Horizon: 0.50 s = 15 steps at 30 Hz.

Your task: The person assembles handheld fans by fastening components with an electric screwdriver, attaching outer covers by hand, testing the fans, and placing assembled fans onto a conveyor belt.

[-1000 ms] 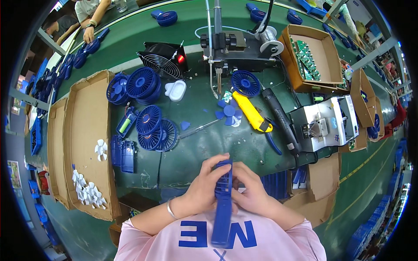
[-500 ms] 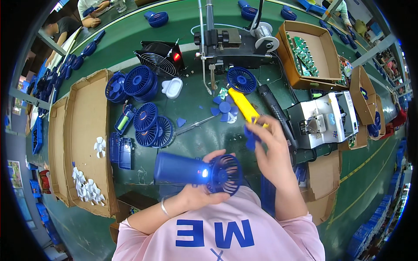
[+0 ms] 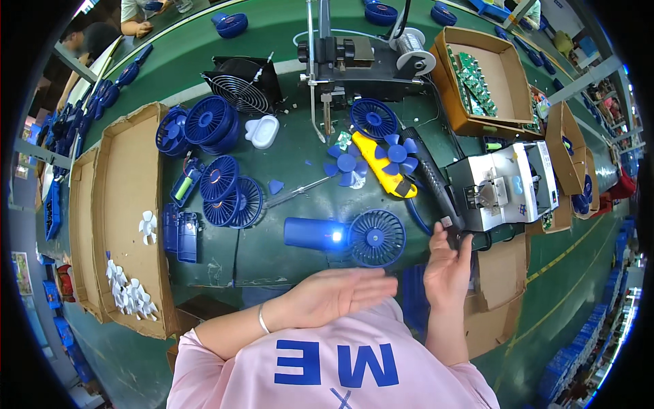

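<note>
A blue handheld fan lies on the green table in front of me, its handle (image 3: 306, 232) to the left and its round grille (image 3: 377, 237) to the right. A bright light glows on the handle near the grille. Just below it, my left hand (image 3: 337, 296) is stretched flat, fingers out, holding nothing. Off to the right, my right hand (image 3: 447, 273) is raised palm up with fingers apart and bare, close to the lower end of a black rod-shaped tool (image 3: 430, 174). One blue fan blade (image 3: 397, 155) rests on a yellow-handled tool (image 3: 383, 174); another blue blade (image 3: 347, 163) lies beside it.
Blue fan housings (image 3: 219, 178) and a screwdriver (image 3: 296, 192) lie at left, beside a cardboard tray (image 3: 129, 225) with white blades. A soldering stand (image 3: 340, 75) and a black blower (image 3: 242, 85) stand behind. At right are a white machine (image 3: 504, 180) and a box of circuit boards (image 3: 446, 102).
The handheld fan has left my left hand and lies on the table. My right hand has let go of a blue blade, now on the yellow tool, and moved down and right.
</note>
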Tool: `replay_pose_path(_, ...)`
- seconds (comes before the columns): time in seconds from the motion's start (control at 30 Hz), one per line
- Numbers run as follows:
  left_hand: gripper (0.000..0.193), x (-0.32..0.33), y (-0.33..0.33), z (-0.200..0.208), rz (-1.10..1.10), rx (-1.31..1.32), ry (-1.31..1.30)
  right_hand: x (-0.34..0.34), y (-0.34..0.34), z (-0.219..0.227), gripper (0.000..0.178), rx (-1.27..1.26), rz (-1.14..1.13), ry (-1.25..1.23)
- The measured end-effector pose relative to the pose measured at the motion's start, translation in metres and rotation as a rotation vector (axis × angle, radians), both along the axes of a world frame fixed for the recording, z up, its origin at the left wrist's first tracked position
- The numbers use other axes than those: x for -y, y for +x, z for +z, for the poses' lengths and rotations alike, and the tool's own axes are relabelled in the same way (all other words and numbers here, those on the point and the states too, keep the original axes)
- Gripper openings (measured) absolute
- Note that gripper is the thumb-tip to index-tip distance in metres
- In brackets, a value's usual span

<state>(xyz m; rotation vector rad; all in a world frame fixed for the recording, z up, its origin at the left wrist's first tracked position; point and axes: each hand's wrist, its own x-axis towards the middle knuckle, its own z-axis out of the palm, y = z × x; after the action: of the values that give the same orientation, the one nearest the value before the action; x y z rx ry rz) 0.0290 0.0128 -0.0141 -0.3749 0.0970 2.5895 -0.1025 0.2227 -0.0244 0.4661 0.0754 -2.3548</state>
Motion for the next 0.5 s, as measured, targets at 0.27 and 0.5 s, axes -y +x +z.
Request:
replay_pose_path(0.27, 0.046, 0.017, -0.030, 0.046, 0.157, -0.965, -2.289, 0.025, 0.006, 0.011, 0.048, -0.380, -0.235, 0.637)
replay_pose_path(0.5, 0.051, 0.004, -0.023, 0.021, 0.128, -0.736, -2.558, 0.030, -0.044, 0.071, 0.049, -1.139, -0.897, 1.461)
